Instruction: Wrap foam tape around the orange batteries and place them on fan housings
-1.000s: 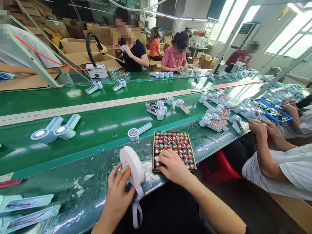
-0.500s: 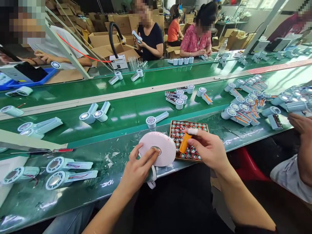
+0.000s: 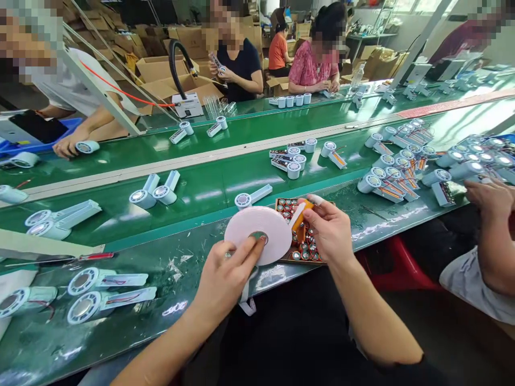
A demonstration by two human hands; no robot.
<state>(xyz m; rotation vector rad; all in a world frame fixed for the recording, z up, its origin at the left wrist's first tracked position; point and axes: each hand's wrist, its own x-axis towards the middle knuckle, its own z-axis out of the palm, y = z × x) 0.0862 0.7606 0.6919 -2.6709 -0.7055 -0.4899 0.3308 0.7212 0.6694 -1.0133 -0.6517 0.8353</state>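
Green bench point(image 3: 120, 332), tape roll point(image 3: 257, 233), battery tray point(image 3: 308, 252), fan shells point(image 3: 108, 292)

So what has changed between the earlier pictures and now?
The right hand left the battery tray, took out one orange battery and brought it to the edge of the tape roll. The left hand lifted the roll off the table and turned its flat face toward the camera, a finger in its core. The tray stayed on the table.
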